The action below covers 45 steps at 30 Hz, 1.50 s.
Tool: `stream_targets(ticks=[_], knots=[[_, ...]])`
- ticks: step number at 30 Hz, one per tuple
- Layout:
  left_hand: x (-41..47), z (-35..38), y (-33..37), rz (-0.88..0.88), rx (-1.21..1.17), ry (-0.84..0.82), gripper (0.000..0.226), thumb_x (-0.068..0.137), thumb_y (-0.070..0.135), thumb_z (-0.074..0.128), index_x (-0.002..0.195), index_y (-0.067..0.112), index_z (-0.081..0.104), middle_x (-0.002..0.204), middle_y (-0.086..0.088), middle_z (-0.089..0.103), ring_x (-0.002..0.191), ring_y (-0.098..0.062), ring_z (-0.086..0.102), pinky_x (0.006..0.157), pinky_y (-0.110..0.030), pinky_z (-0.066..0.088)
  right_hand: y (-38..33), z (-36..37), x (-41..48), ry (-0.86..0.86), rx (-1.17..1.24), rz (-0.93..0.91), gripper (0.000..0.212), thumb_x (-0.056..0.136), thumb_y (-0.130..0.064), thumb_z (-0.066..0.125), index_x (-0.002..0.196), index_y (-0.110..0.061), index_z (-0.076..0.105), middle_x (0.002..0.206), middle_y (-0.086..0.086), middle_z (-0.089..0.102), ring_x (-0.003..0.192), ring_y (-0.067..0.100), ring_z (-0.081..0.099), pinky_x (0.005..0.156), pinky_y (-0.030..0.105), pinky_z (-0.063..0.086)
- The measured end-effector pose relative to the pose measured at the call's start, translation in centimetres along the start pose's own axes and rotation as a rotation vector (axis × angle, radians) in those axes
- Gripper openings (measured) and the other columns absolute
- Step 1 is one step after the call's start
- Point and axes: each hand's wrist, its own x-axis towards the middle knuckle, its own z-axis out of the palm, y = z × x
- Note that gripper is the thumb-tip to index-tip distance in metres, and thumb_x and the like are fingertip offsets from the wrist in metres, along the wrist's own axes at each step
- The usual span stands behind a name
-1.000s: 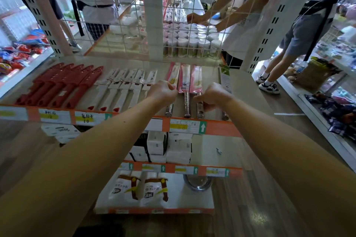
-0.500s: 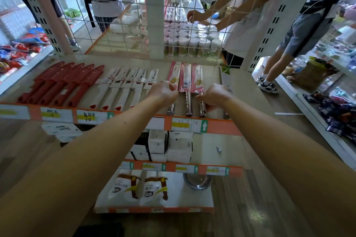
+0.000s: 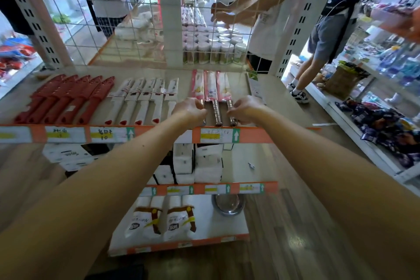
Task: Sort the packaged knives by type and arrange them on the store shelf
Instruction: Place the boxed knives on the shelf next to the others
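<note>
As curled fingers (image 3: 200, 112) hide contact, neither grip is sure; left hand (image 3: 189, 110) covers the leftmost pink-packaged steel-handled knife (image 3: 197, 84). Right hand (image 3: 246, 108) touches the rightmost knife (image 3: 223, 85).

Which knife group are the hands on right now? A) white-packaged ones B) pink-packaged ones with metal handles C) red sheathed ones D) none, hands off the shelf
B: the left hand and right hand curl onto the outer metal handles of the pink-packaged knives.

On shelf (image 3: 284, 93), 3 flat groups, handles fwd: red-sheathed knives (image 3: 68, 98) L, white-pkgd knives (image 3: 145, 98) mid, pink-pkgd knives (image 3: 211, 86) w/ steel handles R.
</note>
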Motion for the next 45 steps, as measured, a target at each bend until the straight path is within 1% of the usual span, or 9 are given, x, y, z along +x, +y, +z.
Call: stream_targets(ticks=[4,9,15,18,23,26,31,35,45], knots=[[-0.7,-0.2,-0.5,0.052,0.034,0.007,0.030,0.093,0.021,0.053,0.121,0.010,0.057,0.118,-0.006,0.061,0.099,-0.019,0.056,0.085,-0.027,0.049,0.3,-0.1,-1.8,0.068,0.039,-0.047,0.042,0.092,-0.028,0.058,0.129,-0.010,0.053,0.130,0.008,0.054,0.111,0.021,0.056,0.082,0.023,0.040],[-3.3,-1.4,-1.3,0.063,0.108,0.063,0.031,0.094,0.023,0.050,0.122,0.010,0.055,0.117,-0.006,0.059,0.091,-0.015,0.051,0.077,-0.025,0.044,-0.8,0.2,-4.5,0.069,-0.001,-0.135,0.040,0.093,-0.028,0.056,0.130,-0.013,0.052,0.124,0.008,0.057,0.093,0.018,0.056,0.065,0.020,0.043],[-7.8,-3.4,-4.1,-0.021,0.212,0.149,0.034,0.094,0.023,0.048,0.126,0.011,0.053,0.127,-0.010,0.056,0.111,-0.025,0.054,0.085,-0.032,0.043,-1.6,2.8,-7.6,0.055,0.125,-0.309,0.043,0.095,-0.027,0.052,0.136,-0.015,0.048,0.130,0.006,0.055,0.096,0.015,0.058,0.081,0.021,0.043],[-11.2,-3.7,-6.8,-0.103,0.234,0.167,0.039,0.093,0.024,0.047,0.128,0.009,0.052,0.131,-0.012,0.054,0.118,-0.029,0.051,0.092,-0.033,0.042,-1.4,5.0,-9.4,0.048,0.105,-0.376,0.043,0.095,-0.025,0.051,0.136,-0.015,0.049,0.136,0.005,0.054,0.119,0.020,0.054,0.094,0.026,0.041],[-16.8,-4.0,-10.9,-0.205,0.258,0.200,0.038,0.093,0.024,0.048,0.128,0.008,0.051,0.127,-0.014,0.056,0.113,-0.030,0.053,0.090,-0.034,0.043,-2.0,8.2,-12.9,-0.047,0.059,-0.379,0.044,0.096,-0.026,0.049,0.139,-0.017,0.045,0.140,0.006,0.049,0.119,0.022,0.053,0.087,0.023,0.041],[-18.8,-5.0,-12.4,-0.238,0.252,0.237,0.035,0.093,0.024,0.047,0.125,0.011,0.053,0.123,-0.011,0.058,0.109,-0.028,0.055,0.081,-0.030,0.041,-2.9,9.2,-14.6,-0.122,0.004,-0.380,0.041,0.097,-0.027,0.048,0.135,-0.012,0.049,0.135,0.010,0.052,0.120,0.026,0.053,0.096,0.032,0.045],[-21.3,-6.7,-14.3,-0.238,0.199,0.269,0.039,0.093,0.025,0.049,0.128,0.009,0.053,0.131,-0.011,0.056,0.118,-0.027,0.052,0.096,-0.034,0.042,-4.8,11.3,-17.2,-0.186,-0.084,-0.405,0.045,0.098,-0.031,0.046,0.139,-0.013,0.045,0.141,0.009,0.047,0.122,0.026,0.051,0.098,0.032,0.043],[-22.4,-8.0,-17.5,-0.219,0.165,0.230,0.035,0.091,0.024,0.051,0.122,0.007,0.057,0.126,-0.014,0.058,0.114,-0.029,0.055,0.098,-0.041,0.046,-7.2,13.5,-19.6,-0.218,-0.092,-0.395,0.039,0.099,-0.030,0.046,0.131,-0.009,0.053,0.131,0.015,0.056,0.120,0.031,0.053,0.104,0.040,0.043],[-24.9,-12.8,-29.9,-0.164,0.194,0.084,0.033,0.093,0.028,0.051,0.118,0.010,0.061,0.120,-0.013,0.063,0.108,-0.030,0.059,0.091,-0.035,0.048,-12.9,25.7,-24.3,-0.220,-0.127,-0.252,0.041,0.099,-0.027,0.044,0.133,-0.004,0.050,0.136,0.014,0.052,0.124,0.029,0.049,0.105,0.036,0.040]])
